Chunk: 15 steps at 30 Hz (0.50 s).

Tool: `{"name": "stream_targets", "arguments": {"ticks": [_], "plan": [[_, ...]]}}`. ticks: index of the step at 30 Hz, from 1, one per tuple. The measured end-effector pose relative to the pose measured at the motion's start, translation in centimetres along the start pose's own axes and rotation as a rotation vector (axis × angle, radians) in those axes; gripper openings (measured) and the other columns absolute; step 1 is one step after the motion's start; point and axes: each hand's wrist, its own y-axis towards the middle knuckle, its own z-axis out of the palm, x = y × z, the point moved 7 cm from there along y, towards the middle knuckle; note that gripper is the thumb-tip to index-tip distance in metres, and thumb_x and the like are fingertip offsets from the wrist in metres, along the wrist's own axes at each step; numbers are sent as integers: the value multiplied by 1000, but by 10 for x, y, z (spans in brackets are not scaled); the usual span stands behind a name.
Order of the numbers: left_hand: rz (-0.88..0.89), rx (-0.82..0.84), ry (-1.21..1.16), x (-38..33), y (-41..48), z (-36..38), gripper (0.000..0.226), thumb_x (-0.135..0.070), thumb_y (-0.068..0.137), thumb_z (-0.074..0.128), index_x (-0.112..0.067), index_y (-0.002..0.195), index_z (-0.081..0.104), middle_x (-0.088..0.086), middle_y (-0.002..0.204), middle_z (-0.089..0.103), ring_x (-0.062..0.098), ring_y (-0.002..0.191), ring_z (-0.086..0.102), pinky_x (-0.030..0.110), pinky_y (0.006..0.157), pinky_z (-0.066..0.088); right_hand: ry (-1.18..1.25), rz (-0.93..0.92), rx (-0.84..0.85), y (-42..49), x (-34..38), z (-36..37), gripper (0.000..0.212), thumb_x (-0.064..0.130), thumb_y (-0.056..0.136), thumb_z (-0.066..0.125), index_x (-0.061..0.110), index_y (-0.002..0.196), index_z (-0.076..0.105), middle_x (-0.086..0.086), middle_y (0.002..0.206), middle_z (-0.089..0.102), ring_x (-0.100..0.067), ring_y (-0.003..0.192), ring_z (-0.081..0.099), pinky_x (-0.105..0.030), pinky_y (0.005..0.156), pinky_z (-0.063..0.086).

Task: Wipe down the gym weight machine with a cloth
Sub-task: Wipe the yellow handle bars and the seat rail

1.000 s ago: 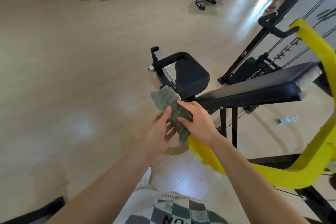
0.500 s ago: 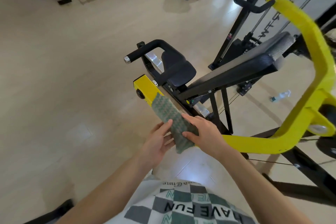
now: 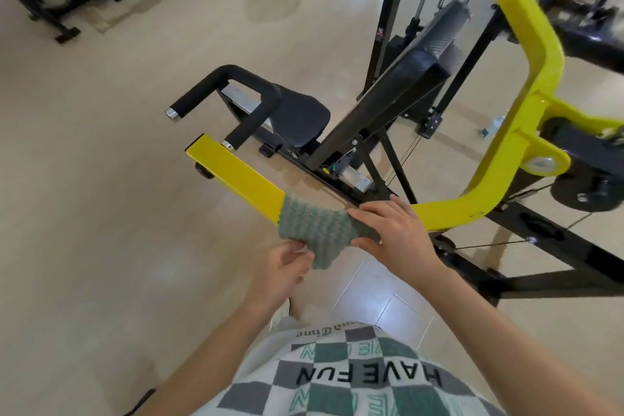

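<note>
The cloth (image 3: 320,233) conceals the stretch of yellow arm (image 3: 236,176) beneath it, and the right hand (image 3: 395,236) covers the cloth's end under its palm. Fingertips of the left hand (image 3: 282,268) are partly hidden at the cloth's hanging edge. Beyond the right hand, the black frame (image 3: 591,37) is blurred and cropped, and a small pale object (image 3: 491,127) cannot be identified.

A: What colour is the cloth (image 3: 320,233)?
B: Muted grey-green, in a ribbed, bumpy weave. It lies over the bar (image 3: 236,176), which is bright yellow.
A: And beyond the bar?
B: A black seat (image 3: 300,118) and a black handle (image 3: 219,84) with silver end caps. The floor (image 3: 101,213) is pale beige.
A: Nearer than the bar?
B: A shirt (image 3: 337,382) checked grey, green and white, with black lettering.
</note>
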Motion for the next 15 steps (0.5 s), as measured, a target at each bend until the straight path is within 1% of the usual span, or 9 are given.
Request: {"name": "stream_targets", "arguments": {"ticks": [1, 3, 5, 6, 8, 10, 11, 13, 15], "plan": [[38, -30, 69, -5, -3, -1, 4, -22, 94, 71, -20, 97, 72, 3, 90, 74, 16, 75, 69, 35, 70, 54, 3, 16, -19, -4, -8, -3, 56, 43, 72, 87, 24, 123, 71, 4, 118, 68, -21, 110, 64, -47, 113, 38], [163, -105, 192, -23, -12, -3, 13, -18, 98, 65, -20, 87, 73, 1, 81, 76, 14, 63, 72, 32, 62, 56, -6, 52, -42, -11, -23, -10, 56, 43, 72, 86, 24, 122, 71, 4, 119, 68, -22, 111, 64, -50, 113, 37], [337, -140, 268, -48, -20, 3, 14, -15, 97, 67, -22, 86, 73, -1, 79, 76, 12, 66, 72, 25, 61, 55, -15, 91, -52, -19, -38, -17, 55, 44, 74, 83, 25, 124, 70, 4, 121, 67, -21, 114, 62, -49, 115, 33], [451, -154, 339, -59, -22, 8, 12, -15, 95, 69, -24, 89, 74, -4, 81, 76, 10, 70, 72, 23, 64, 56, -21, 111, -51, -22, -46, -20, 54, 45, 76, 81, 25, 125, 69, 5, 123, 66, -21, 116, 61, -47, 115, 30], [694, -189, 566, -82, -26, 24, 8, -19, 93, 70, -22, 97, 76, -8, 91, 75, 7, 80, 69, 22, 72, 54, -36, 146, -49, -29, -59, -26, 54, 46, 78, 79, 26, 127, 68, 5, 125, 66, -22, 118, 59, -47, 116, 28], [913, -191, 783, -98, -25, 49, 19, -24, 88, 69, -17, 105, 76, -5, 104, 73, 12, 94, 65, 25, 85, 50, -54, 174, -51, -34, -72, -31, 54, 46, 79, 79, 26, 128, 68, 4, 127, 65, -23, 121, 57, -50, 116, 28], [992, -155, 859, -104, -24, 63, 25, -24, 86, 72, -16, 109, 76, -2, 111, 71, 15, 102, 61, 25, 91, 46, -62, 190, -48, -37, -78, -32, 54, 46, 79, 79, 27, 129, 67, 4, 129, 64, -23, 123, 56, -51, 117, 27], [1024, -27, 982, -107, -14, 92, 40, -24, 84, 78, -17, 122, 72, 2, 127, 66, 18, 116, 55, 25, 101, 39, -73, 216, -55, -44, -91, -35, 55, 46, 80, 78, 27, 130, 66, 4, 131, 62, -23, 126, 54, -51, 117, 26], [981, 74, 1109, -102, 0, 119, 49, -30, 86, 77, -22, 133, 66, 2, 138, 60, 20, 127, 51, 34, 105, 43, -75, 245, -87, -52, -104, -39, 55, 44, 79, 79, 27, 129, 66, 4, 133, 61, -23, 128, 53, -50, 118, 25]]}}
